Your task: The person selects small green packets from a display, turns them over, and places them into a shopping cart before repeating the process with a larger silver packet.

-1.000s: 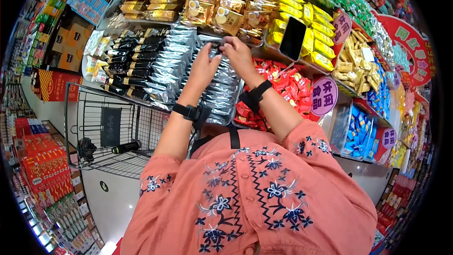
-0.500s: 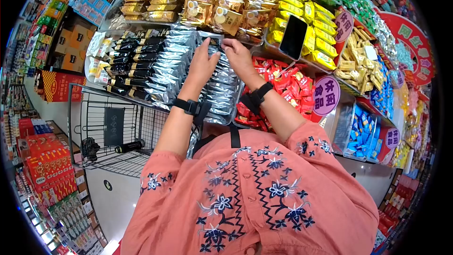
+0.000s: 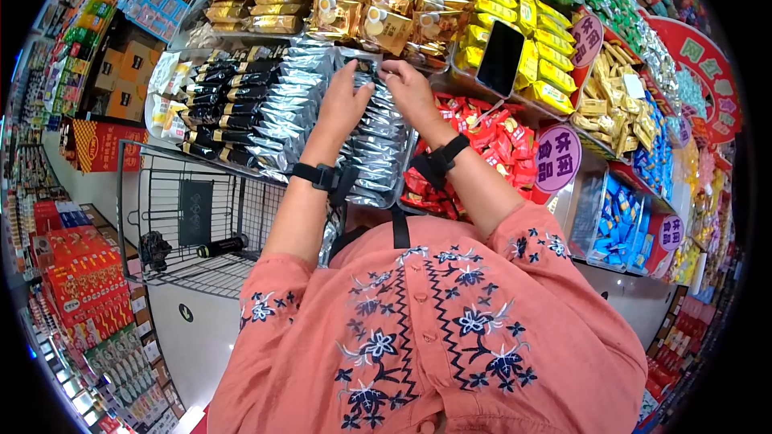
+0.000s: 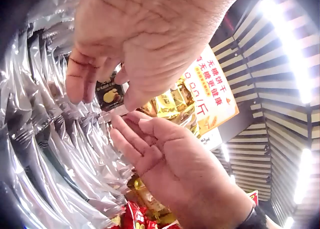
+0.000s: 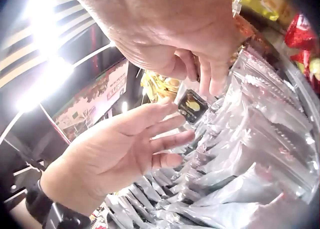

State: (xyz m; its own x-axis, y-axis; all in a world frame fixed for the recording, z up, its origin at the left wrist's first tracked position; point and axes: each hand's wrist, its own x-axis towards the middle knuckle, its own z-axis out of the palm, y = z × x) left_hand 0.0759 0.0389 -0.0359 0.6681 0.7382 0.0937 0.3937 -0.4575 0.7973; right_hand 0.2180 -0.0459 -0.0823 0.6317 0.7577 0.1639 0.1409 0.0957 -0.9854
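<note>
Over a bin of silver foil snack packets (image 3: 374, 157) both hands are held close together in the head view. A packet with a black label (image 4: 111, 96) stands at the far end of the row, between the hands. My left hand (image 3: 346, 104) is on its left side, fingers extended and spread in the right wrist view. From the right, my right hand (image 3: 410, 95) reaches in with loosely bent fingers. Its fingertips are right at the packet's edge in the right wrist view, and nothing shows gripped in its palm in the left wrist view.
Gold packets (image 3: 386, 20) fill the bin behind. Red packets (image 3: 490, 145) lie to the right, and a black phone (image 3: 500, 58) stands above yellow packets (image 3: 555, 72). Black-and-gold packets (image 3: 217, 104) are at left. A shopping cart (image 3: 193, 217) stands at lower left.
The hands have moved slightly apart, and the packet with the black label shows more between them. The head view has shifted a little.
</note>
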